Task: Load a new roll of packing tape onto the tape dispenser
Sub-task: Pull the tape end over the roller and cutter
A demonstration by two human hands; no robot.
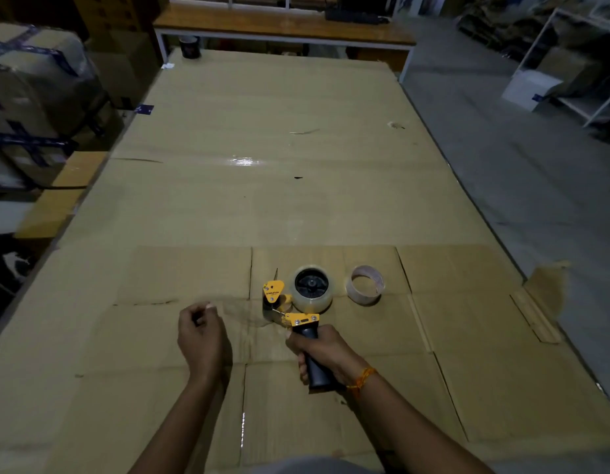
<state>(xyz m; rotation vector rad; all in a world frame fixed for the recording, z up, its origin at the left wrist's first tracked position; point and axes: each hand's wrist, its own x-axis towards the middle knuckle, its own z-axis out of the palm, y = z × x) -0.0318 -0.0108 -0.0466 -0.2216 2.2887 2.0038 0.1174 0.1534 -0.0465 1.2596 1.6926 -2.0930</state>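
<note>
Gripping the black handle, the right hand (326,350) holds the tape dispenser (298,313) on the cardboard (262,200); its long axis points to 11 o'clock. The left hand (201,331), at 9 o'clock, pinches the clear tape strip (243,309). The tape roll (312,289) sits mounted.

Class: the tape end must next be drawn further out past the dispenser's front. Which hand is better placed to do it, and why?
Left. The left hand already pinches the clear tape end pulled from the roll, while the right hand is wrapped around the dispenser handle, steadying it.
</note>
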